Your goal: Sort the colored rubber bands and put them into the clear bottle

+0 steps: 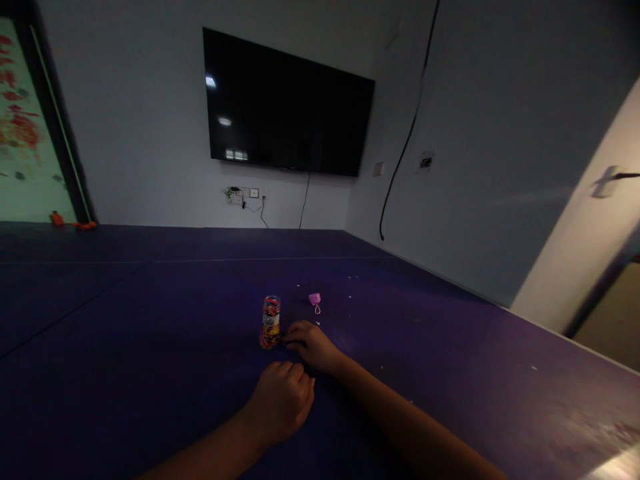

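Note:
A clear jar (pixel 271 323) packed with small multicoloured pieces stands upright on the purple floor (pixel 190 300), a pale label round its middle. My right hand (pixel 311 344) is low, just right of the jar's base, with its fingers curled and pinched towards the thumb. What lies between those fingertips is too dark to make out, and I cannot tell whether they touch the jar. Nearer to me, my left hand (pixel 284 401) is closed in a fist, back of the hand up; anything inside is hidden. A small pink object with a loop (pixel 315 299) lies behind my right hand.
Small white scraps (pixel 350 297) are scattered over the floor on the right. A large dark television (pixel 290 107) hangs on the back wall above sockets and cables (pixel 245 195). A black cable (pixel 407 137) dangles by the right wall; a door (pixel 590 180) is farther right.

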The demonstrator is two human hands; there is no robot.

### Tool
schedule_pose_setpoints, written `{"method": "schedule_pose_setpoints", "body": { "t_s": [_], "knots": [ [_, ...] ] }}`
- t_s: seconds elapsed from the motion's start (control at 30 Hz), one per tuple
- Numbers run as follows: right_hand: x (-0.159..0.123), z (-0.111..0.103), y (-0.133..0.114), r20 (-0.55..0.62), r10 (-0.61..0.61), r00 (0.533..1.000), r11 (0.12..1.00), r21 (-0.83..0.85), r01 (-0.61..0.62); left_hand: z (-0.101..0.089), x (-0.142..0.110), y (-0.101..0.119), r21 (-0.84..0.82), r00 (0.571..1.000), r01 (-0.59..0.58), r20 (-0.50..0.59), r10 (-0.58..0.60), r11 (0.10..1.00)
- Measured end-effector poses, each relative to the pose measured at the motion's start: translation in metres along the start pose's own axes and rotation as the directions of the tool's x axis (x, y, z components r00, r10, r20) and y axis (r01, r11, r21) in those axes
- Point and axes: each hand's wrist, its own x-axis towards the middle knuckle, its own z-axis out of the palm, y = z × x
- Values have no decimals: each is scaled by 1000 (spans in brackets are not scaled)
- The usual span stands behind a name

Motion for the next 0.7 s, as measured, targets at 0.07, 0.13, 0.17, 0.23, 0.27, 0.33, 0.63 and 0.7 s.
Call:
{"method": "schedule_pose_setpoints", "body": {
  "t_s": [0.07, 0.13, 0.17, 0.23, 0.27, 0.33, 0.63, 0.7],
  "knots": [
    [2, 1, 2, 11, -1, 1000, 1000, -20, 1, 1, 0, 0, -10, 1000, -10, -10, 10, 1000],
    [4, 1, 1, 40, -6, 999, 998, -68, 9, 1, 0, 0, -31, 999, -21, -29, 20, 999],
    [4, 1, 0, 61, -1, 998, 994, -105, 7, 1, -1, 0, -49, 999, -25, -38, 23, 999],
    [5, 2, -2, 103, 19, 994, 982, -191, 1, 0, -1, -1, -103, 998, -19, -55, 14, 994],
    [5, 2, -2, 119, 29, 992, 973, -232, -1, -1, -2, -1, -145, 998, -9, -64, 0, 989],
    [5, 5, -3, 129, 46, 991, 958, -285, -7, -3, -2, -1, -275, 994, 50, -80, -75, 960],
    [-2, 2, -3, -162, 126, 979, 983, -113, -145, -6, 15, 2, -770, 547, 275, 618, -564, -576],
    [-5, -6, -9, -213, 85, 973, 995, -29, -93, -4, 18, -2, -650, 508, 152, 697, -506, -744]
  ]
}}
